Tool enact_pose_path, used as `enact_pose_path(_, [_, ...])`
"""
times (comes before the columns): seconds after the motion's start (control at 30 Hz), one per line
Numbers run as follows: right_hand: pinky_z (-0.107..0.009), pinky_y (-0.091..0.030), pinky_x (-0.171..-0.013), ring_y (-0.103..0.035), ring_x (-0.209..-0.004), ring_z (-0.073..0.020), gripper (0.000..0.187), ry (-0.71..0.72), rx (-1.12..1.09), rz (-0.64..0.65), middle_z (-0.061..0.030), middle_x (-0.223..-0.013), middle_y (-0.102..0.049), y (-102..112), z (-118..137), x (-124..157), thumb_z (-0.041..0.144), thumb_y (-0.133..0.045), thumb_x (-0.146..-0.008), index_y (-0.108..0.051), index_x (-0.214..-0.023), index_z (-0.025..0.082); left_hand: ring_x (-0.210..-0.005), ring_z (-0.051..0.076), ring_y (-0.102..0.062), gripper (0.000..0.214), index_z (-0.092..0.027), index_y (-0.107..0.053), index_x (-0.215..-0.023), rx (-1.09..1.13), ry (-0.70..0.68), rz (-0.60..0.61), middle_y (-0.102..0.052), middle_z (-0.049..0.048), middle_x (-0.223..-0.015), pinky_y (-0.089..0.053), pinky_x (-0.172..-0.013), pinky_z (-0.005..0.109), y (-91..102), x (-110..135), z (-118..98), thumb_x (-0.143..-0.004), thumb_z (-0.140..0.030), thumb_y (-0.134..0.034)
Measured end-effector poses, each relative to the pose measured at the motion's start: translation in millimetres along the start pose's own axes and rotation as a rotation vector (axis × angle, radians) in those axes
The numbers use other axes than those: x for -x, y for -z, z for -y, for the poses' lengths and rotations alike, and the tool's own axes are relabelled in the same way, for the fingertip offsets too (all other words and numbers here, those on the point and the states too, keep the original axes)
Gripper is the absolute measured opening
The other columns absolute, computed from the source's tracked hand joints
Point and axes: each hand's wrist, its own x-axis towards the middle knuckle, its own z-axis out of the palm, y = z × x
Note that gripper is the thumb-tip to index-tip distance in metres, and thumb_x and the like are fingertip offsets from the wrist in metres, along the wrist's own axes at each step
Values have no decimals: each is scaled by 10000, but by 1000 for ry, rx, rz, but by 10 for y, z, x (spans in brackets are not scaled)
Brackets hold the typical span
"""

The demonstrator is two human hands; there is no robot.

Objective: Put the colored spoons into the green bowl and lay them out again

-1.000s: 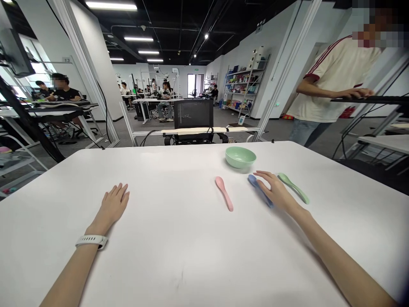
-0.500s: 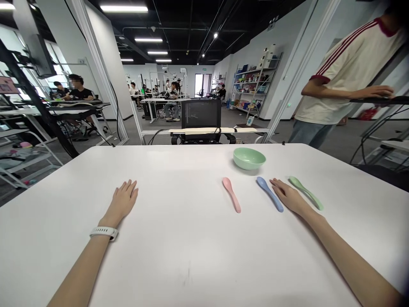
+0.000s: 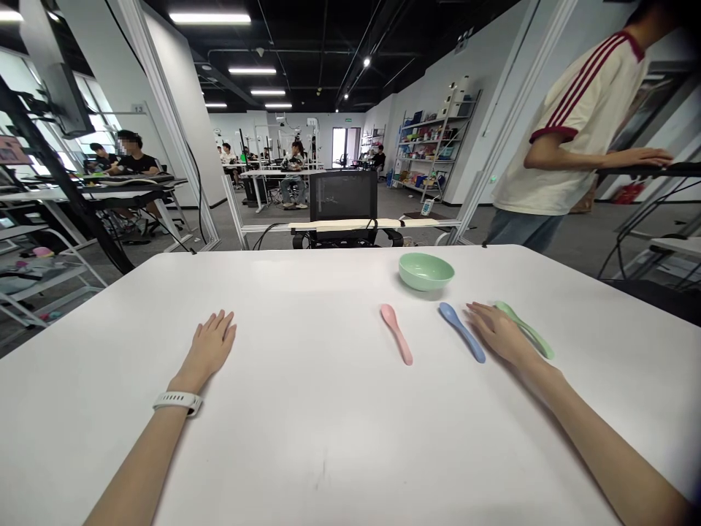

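Observation:
Both of my hands lie on a white table (image 3: 307, 438). My left hand (image 3: 209, 346) rests flat with its fingers stretched out, a white watch (image 3: 178, 401) on the wrist. My right hand (image 3: 497, 332) lies open between a blue spoon (image 3: 461, 332) and a green spoon (image 3: 526, 333), its fingers partly over the green spoon's bowl end. A pink spoon (image 3: 396, 333) lies left of the blue one. A pale green bowl (image 3: 426, 271) stands just beyond the spoons.
A person in a cream shirt with red stripes (image 3: 575, 128) stands past the table's far right corner, hand on a keyboard shelf. A black monitor (image 3: 343, 195) sits behind the far edge. Other people work at desks at the left (image 3: 131, 157). Shelving (image 3: 427, 150) stands at the back.
My right hand has moved off the blue spoon to the right and now reaches the green spoon. The view shifted slightly. My left hand stayed flat.

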Motion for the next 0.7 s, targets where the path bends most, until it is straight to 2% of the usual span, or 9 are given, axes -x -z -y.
enact_pose_path(0.07, [-589,-683,-1039,-841,-1146,-411,624,-32,25,-5,-213,-1219,-870,76,96,14,630,-458,-1070,-837,-1327,206,-1777,337,-431,734,-135,-570,-1746,-9,8,9,-493,194,-1879,-339,-1455,587,31,10,-27,-1153,-424,-249])
enact_pose_path(0.13, [-496,-686,-824,-820,-862,-347,697,-60,42,30,-163,-1011,-855,118,192,39,738,-524,-1031,-823,-1374,209,-1779,322,-428,718,-146,-562,-1755,-17,14,23,-493,184,-1882,-341,-1457,568,71,20,-53,-1158,-415,-266])
enact_pose_path(0.17, [-469,-668,-764,-795,-784,-327,740,-73,51,54,-140,-939,-837,124,240,56,775,-565,-998,-813,-1397,202,-1781,318,-426,712,-149,-557,-1758,-18,17,31,-490,181,-1884,-342,-1457,561,93,25,-64,-1160,-412,-277])
enact_pose_path(0.27, [-441,-638,-726,-773,-743,-316,782,-113,63,142,-97,-857,-803,95,370,109,753,-645,-926,-782,-1445,183,-1787,314,-415,709,-144,-548,-1764,-16,22,51,-472,179,-1892,-340,-1460,551,145,37,-85,-1161,-417,-296])
enact_pose_path(0.4, [-422,-608,-717,-752,-730,-301,638,-91,15,227,-61,-802,-779,65,477,156,591,-608,-929,-779,-1412,211,-1796,326,-396,747,-112,-526,-1772,-9,15,61,-451,193,-1899,-318,-1468,573,141,36,-77,-1154,-427,-248])
enact_pose_path(0.57, [-418,-585,-667,-696,-652,-278,592,-78,-59,86,-63,-777,-776,229,498,113,633,-585,-957,-767,-1350,229,-1778,352,-431,764,-119,-562,-1748,2,-4,20,-499,197,-1871,-349,-1446,621,63,15,-29,-1135,-441,-240])
enact_pose_path(0.7, [-448,-607,-712,-706,-673,-284,626,-59,-88,-64,-97,-853,-818,453,568,-153,767,-588,-1000,-769,-1319,259,-1764,368,-452,772,-112,-574,-1739,9,-16,1,-516,206,-1858,-366,-1432,642,45,17,-17,-1126,-443,-240])
